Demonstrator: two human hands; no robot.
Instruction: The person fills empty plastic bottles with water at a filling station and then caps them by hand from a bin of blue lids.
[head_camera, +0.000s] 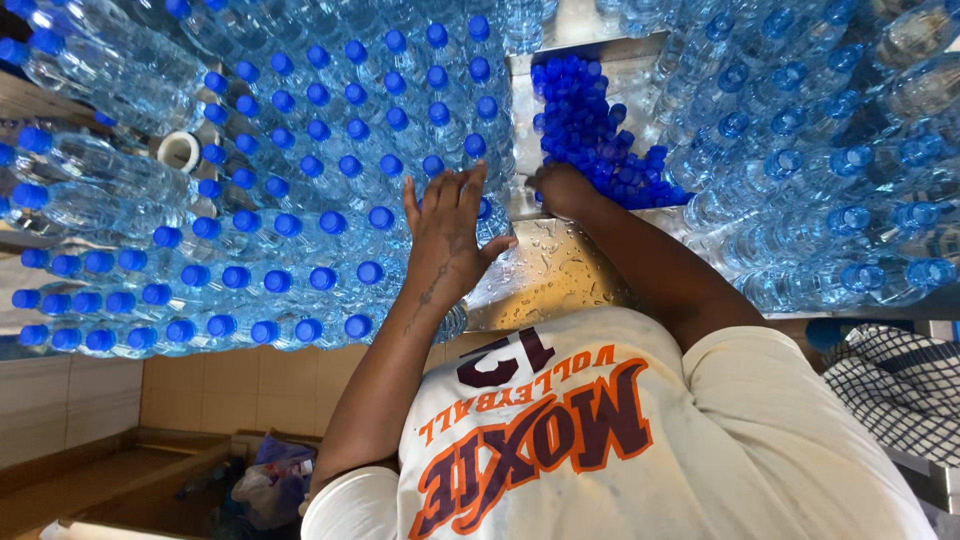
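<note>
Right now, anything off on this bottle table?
Yes. Among the clear plastic bottles with blue screw caps, one white open ring on the left shows no blue cap. Spilled water droplets also lie on the bare metal table beside the left hand.

Setting is judged to be a small water-bottling workshop. Clear plastic water bottles (300, 180) with blue caps are seen stacked on their sides in dense rows on the left, and a second stack of bottles (830, 180) is seen on the right. A heap of loose blue caps (590, 130) is piled on a wet stainless-steel work surface (550, 270) between the stacks. Tan tiled walling (230, 385) is noted beneath, which suits a wash-down production room rather than a home.
</note>
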